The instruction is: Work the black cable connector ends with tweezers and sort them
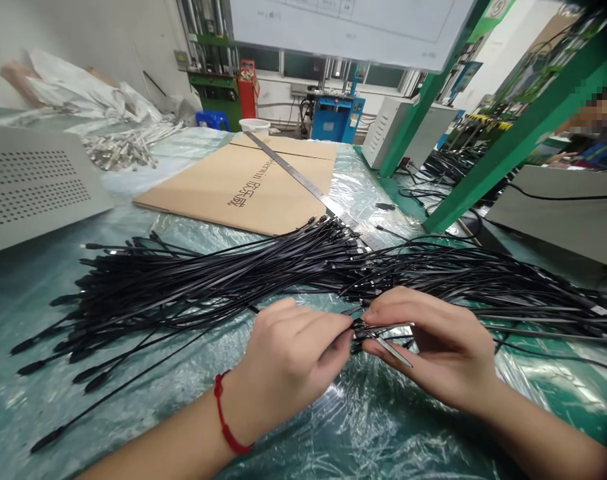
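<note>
L hand point(298, 353), in front of (wearer's side of) the printed cardboard sheet point(283, 180), is closed: thumb & fingertips pinch a small black cable end point(356, 327); exact shape hard to tell, mostly covered by fingers. R hand point(443, 347), also in front of the cardboard but further R, meets it fingertip to fingertip, thumb & index closed on a slim metal tweezer-like tool point(394, 349); its two legs splay toward the R palm, other end hidden at the black piece. Red cord bracelet point(223, 417) on L wrist, in front of the cardboard. Big bundle of black cables point(208, 280) lies just btwn the cardboard's near edge & the hands, plugs poking out both ends; 2nd bundle of black cables point(508, 280) spreads to R of the cardboard's near corner. All on a table w/ clear plastic cover point(183, 427), which runs under the cardboard too. Steel ruler point(293, 172) lies diag. across the cardboard, near end past its edge. L of the cardboard: perforated grey metal casing point(33, 187) & a heap of small silvery parts point(121, 152). Beyond the cardboard: white tub point(255, 127), blue stool point(212, 120), blue machine point(333, 120). Green post point(408, 140) stands R of it.
</note>
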Available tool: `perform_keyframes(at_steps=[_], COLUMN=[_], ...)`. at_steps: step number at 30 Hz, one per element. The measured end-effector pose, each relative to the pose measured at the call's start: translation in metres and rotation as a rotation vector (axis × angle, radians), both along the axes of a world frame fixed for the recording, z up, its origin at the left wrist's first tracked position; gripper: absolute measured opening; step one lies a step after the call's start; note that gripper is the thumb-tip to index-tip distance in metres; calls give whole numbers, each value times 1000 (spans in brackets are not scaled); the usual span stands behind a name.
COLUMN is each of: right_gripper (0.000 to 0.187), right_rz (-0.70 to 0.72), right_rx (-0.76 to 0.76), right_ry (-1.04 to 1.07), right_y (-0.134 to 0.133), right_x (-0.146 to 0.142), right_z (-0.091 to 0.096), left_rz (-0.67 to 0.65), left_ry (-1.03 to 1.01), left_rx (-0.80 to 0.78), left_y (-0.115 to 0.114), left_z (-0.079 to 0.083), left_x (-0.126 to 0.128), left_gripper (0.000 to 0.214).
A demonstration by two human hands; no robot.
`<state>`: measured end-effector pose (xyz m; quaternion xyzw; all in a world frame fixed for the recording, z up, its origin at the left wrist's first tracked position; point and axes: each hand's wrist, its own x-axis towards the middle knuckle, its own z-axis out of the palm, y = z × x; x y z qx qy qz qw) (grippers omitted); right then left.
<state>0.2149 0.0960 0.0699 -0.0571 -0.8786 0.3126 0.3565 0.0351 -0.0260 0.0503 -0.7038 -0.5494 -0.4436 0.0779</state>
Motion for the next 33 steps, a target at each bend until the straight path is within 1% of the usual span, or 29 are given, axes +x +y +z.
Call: perform_keyframes(at_steps=[7, 13, 18, 21, 24, 29, 31, 33], right_gripper=[42, 38, 32, 31, 30, 24, 19, 15], right_rz=[2, 15, 27, 34, 13, -117, -126, -146], right_rx=[10, 85, 152, 154, 96, -31, -105, -223], right_ry=[-4, -10, 5, 2, 36, 46, 19, 6], right_y=[-1, 0, -1, -3, -1, 6, 7, 7], right_x=[0, -2, -4, -4, -4, -5, -6, -8], right_z=[-1, 1, 5, 5, 2, -5, -5, -5], left_rz=[4, 10, 10, 13, 7, -8, -14, -27], left_ry=[17, 42, 46, 51, 46, 0, -3, 6], left_rx=[-1, -19, 21, 16, 31, 60, 53, 35], left_y=[-1, -1, -1, 0, 0, 0, 1, 1], left_z=[-1, -2, -3, -4, -3, -1, -1, -2], left_x=[0, 1, 0, 0, 0, 0, -2, -3], left_gripper=[11, 13, 14, 13, 12, 13, 13, 11])
